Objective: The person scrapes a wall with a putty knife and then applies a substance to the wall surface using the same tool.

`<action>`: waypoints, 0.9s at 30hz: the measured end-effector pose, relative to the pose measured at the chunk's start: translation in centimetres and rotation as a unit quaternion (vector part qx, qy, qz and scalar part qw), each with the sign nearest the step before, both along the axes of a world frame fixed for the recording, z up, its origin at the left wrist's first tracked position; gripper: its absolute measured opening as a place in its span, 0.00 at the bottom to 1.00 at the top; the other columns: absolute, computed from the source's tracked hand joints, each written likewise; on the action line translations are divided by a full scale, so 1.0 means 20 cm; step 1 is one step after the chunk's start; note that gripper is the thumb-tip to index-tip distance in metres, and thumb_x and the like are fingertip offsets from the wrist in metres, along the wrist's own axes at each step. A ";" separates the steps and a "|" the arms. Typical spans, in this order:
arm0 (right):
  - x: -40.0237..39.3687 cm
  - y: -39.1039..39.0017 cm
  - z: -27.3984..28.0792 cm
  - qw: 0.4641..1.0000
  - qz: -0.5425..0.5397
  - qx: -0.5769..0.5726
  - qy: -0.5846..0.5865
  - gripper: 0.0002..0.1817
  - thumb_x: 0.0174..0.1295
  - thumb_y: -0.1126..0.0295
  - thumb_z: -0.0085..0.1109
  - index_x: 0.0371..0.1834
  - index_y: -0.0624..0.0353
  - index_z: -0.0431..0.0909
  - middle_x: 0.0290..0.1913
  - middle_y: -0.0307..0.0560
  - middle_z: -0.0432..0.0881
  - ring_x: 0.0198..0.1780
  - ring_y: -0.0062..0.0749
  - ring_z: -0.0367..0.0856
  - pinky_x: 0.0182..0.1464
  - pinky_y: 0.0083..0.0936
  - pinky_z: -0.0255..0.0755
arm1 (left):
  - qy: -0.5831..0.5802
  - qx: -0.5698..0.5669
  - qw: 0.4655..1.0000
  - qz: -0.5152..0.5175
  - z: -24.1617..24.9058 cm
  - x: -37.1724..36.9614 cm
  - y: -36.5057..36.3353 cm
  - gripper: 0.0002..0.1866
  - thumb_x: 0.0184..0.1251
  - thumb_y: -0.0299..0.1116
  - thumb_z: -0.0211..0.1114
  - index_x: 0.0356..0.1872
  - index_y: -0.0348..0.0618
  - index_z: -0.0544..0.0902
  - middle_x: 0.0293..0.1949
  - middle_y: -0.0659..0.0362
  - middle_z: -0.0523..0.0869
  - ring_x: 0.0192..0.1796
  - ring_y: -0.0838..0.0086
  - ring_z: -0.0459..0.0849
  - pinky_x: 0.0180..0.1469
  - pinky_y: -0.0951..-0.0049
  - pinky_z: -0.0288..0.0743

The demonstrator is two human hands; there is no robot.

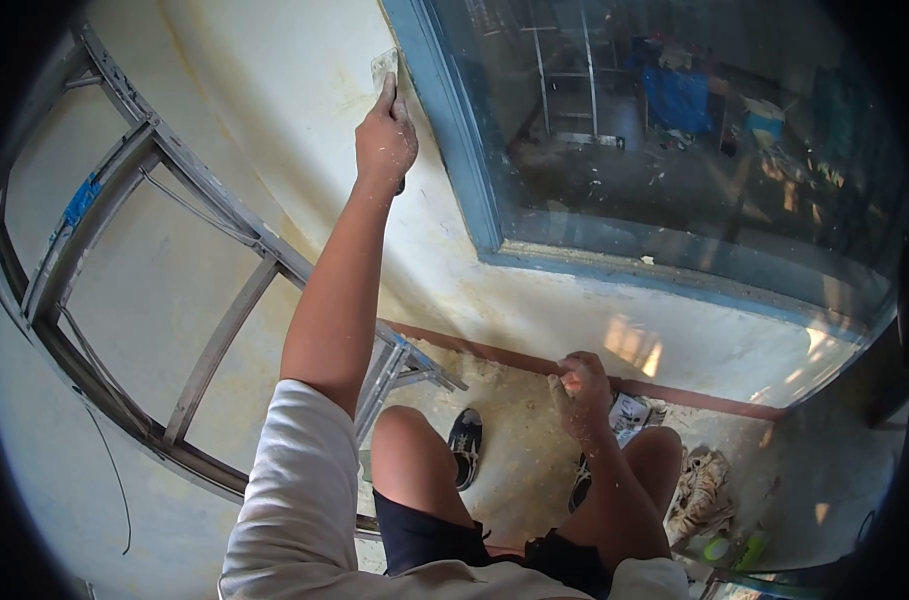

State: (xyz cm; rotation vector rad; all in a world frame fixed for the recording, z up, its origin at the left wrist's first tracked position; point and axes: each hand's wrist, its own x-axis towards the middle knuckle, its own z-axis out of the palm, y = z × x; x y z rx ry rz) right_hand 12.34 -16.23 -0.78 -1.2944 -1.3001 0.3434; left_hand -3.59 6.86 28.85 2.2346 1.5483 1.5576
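Note:
My left hand (386, 145) is raised at the upper middle, closed around the handle of a flat scraper (384, 66). The scraper's blade lies against the pale wall (315, 130), just left of the blue window frame (455, 130). Part of the dark handle shows below the palm. My right hand (581, 393) is lower, above my right knee, its fingers curled around something small that I cannot make out. Light specks dot both hands.
A metal ladder (215, 370) stands at the left, with blue tape on one part. Dark window glass (665, 130) reflects clutter. On the floor (515, 430) are my shoes, a white packet (627, 414), a pale crumpled heap (702, 490) and a green item (752, 550).

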 end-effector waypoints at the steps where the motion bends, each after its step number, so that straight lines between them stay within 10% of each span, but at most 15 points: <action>1: 0.01 0.00 0.01 1.000 0.002 0.004 0.007 0.13 0.52 0.77 0.65 0.42 0.63 0.76 0.45 0.49 0.74 0.32 0.30 0.76 0.36 0.25 0.74 | 0.035 0.039 0.999 0.009 -0.07 -0.01 0.03 0.23 0.73 0.39 0.46 0.67 0.56 0.67 0.38 0.40 0.83 0.41 0.46 0.82 0.45 0.57 0.75; 6: 0.02 0.00 0.04 1.000 -0.007 0.018 0.021 0.13 0.52 0.77 0.65 0.41 0.64 0.76 0.45 0.50 0.74 0.32 0.31 0.76 0.36 0.26 0.74 | 0.032 0.086 0.996 0.008 -0.29 -0.01 0.07 0.24 0.72 0.40 0.47 0.68 0.56 0.66 0.40 0.38 0.82 0.43 0.46 0.82 0.47 0.58 0.75; 12: 0.01 -0.03 0.00 0.999 -0.014 0.007 0.030 0.13 0.52 0.77 0.65 0.40 0.64 0.76 0.45 0.50 0.74 0.32 0.31 0.77 0.36 0.25 0.74 | 0.008 0.023 1.000 0.001 0.11 -0.02 0.11 0.23 0.72 0.39 0.46 0.66 0.49 0.68 0.29 0.41 0.82 0.33 0.49 0.82 0.40 0.60 0.75; 18: 0.03 -0.01 0.03 0.999 -0.020 0.009 0.039 0.13 0.52 0.76 0.65 0.41 0.64 0.76 0.45 0.50 0.74 0.32 0.32 0.77 0.36 0.25 0.74 | 0.070 0.055 0.996 0.003 -0.37 -0.09 0.05 0.23 0.73 0.39 0.48 0.68 0.60 0.65 0.41 0.38 0.82 0.46 0.49 0.83 0.50 0.62 0.75; 27: 0.05 -0.04 -0.02 0.999 -0.026 -0.024 0.004 0.14 0.51 0.76 0.64 0.42 0.63 0.76 0.46 0.52 0.73 0.37 0.39 0.78 0.39 0.29 0.75 | -0.055 0.045 0.997 -0.016 -0.61 0.07 0.12 0.26 0.74 0.38 0.45 0.71 0.50 0.60 0.37 0.40 0.82 0.33 0.50 0.81 0.40 0.61 0.73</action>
